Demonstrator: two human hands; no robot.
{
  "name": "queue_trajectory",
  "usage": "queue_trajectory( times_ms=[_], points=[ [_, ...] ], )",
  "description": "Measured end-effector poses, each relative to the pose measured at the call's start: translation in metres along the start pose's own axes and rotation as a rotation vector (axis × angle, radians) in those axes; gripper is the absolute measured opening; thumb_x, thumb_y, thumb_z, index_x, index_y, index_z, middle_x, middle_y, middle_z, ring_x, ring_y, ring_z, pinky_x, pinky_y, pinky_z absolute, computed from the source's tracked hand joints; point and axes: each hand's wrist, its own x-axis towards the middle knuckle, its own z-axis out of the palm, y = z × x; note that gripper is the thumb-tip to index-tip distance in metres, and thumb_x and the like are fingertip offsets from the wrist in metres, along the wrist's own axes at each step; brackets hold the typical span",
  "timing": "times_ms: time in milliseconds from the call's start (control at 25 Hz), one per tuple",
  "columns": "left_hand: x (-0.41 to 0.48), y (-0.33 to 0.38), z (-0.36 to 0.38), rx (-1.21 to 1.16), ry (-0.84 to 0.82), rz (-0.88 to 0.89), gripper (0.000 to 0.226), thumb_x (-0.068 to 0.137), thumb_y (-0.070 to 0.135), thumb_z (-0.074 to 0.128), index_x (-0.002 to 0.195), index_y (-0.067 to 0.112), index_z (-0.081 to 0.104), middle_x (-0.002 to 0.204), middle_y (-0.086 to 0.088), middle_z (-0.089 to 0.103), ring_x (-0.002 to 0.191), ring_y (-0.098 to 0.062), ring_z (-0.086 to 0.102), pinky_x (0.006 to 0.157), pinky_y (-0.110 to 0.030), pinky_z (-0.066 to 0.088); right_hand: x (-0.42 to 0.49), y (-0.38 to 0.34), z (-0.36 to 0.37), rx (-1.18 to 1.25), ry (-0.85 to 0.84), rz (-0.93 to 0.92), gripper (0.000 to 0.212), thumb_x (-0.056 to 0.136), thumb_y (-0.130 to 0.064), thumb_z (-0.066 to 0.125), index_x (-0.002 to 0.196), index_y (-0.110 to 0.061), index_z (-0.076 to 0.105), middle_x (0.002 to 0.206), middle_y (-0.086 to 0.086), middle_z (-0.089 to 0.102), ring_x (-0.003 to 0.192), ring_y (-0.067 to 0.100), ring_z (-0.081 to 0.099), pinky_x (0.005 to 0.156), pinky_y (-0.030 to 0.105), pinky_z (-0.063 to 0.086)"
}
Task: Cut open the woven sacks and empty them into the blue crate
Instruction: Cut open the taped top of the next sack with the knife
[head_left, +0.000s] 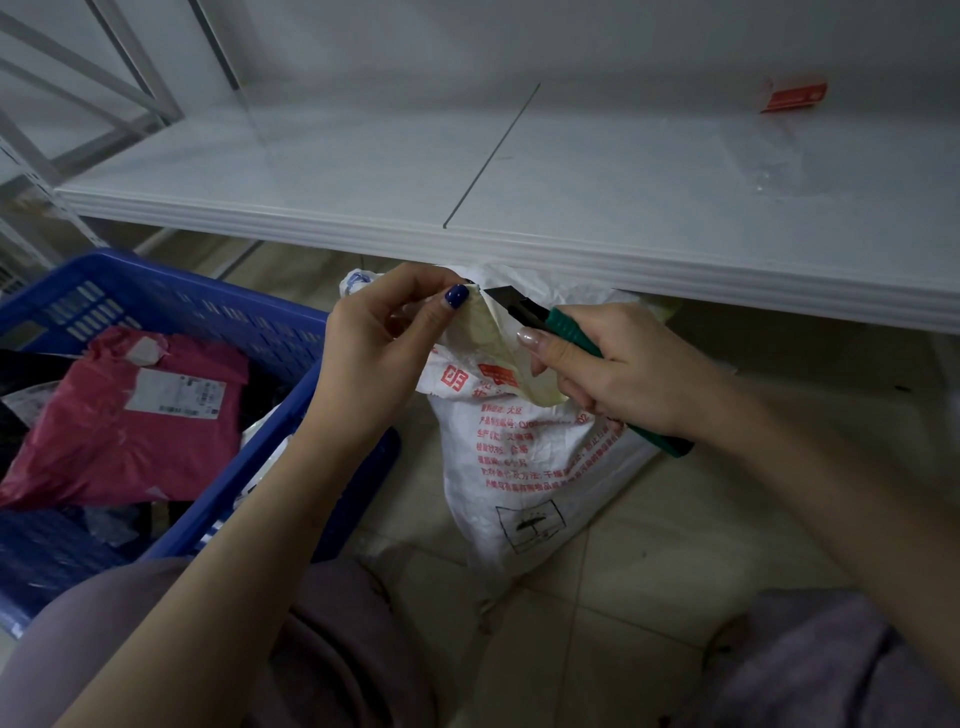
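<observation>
Head view: knife (558, 325) at top edge of sack (524, 467), just under shelf lip (675, 273)

A storeroom or parcel depot: white metal shelving (519, 208), tiled floor (597, 597), parcel-filled blue crate (171, 301).

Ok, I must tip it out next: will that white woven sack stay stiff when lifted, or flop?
Probably floppy: the woven sack is creased, its top folding over where the left hand pinches it. May slump if released: its body sags.
</observation>
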Motion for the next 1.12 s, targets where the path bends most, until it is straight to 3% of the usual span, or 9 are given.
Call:
queue_trajectory(
  times_ms=[360, 680, 840, 960, 1120],
  points=[
    [0.000, 0.002, 0.000, -0.004, -0.007, 0.004, 0.014, 0.091, 0.015, 0.057, 0.090, 0.026, 0.063, 0.079, 0.022, 0.066, 0.079, 0.001, 0.062, 0.072, -0.013, 0.047, 0.001, 0.000, 0.000, 0.001, -0.008, -0.005, 0.039, 0.096, -0.034, 0.048, 0.083, 0.001, 0.062, 0.053, 0.000, 0.051, 0.044, 0.009, 0.046, 0.050, 0.041, 0.043],
    [-0.002, 0.001, -0.001, 0.074, 0.033, -0.016, 0.007, 0.087, 0.023, 0.060, 0.090, 0.025, 0.067, 0.086, 0.012, 0.065, 0.082, -0.006, 0.061, 0.072, -0.029, 0.052, 0.005, 0.001, 0.004, -0.049, -0.034, -0.014, 0.036, 0.096, -0.033, 0.049, 0.077, -0.004, 0.060, 0.052, -0.004, 0.050, 0.045, 0.009, 0.047, 0.049, 0.035, 0.040],
    [-0.003, -0.002, -0.003, 0.194, 0.027, 0.021, 0.005, 0.085, 0.026, 0.060, 0.085, 0.026, 0.066, 0.085, 0.014, 0.058, 0.078, -0.005, 0.053, 0.062, -0.024, 0.042, 0.004, 0.004, 0.014, -0.109, -0.031, 0.006, 0.037, 0.097, -0.035, 0.048, 0.078, -0.006, 0.060, 0.052, -0.006, 0.048, 0.046, 0.007, 0.045, 0.046, 0.021, 0.033],
    [-0.004, -0.002, -0.002, 0.200, 0.038, 0.002, 0.006, 0.085, 0.021, 0.061, 0.082, 0.024, 0.065, 0.082, 0.014, 0.056, 0.071, 0.000, 0.050, 0.060, -0.011, 0.033, 0.003, 0.005, 0.018, -0.117, -0.035, -0.003, 0.039, 0.097, -0.035, 0.047, 0.078, -0.003, 0.059, 0.053, -0.004, 0.047, 0.045, 0.007, 0.042, 0.045, 0.021, 0.030],
    [-0.005, -0.005, -0.004, 0.210, 0.042, -0.015, 0.006, 0.084, 0.020, 0.062, 0.081, 0.024, 0.065, 0.081, 0.016, 0.056, 0.075, 0.003, 0.051, 0.065, -0.008, 0.033, 0.004, 0.009, 0.025, -0.136, -0.042, 0.007, 0.042, 0.098, -0.036, 0.045, 0.073, -0.004, 0.055, 0.054, -0.003, 0.047, 0.044, 0.009, 0.040, 0.047, 0.025, 0.031]
  ],
)
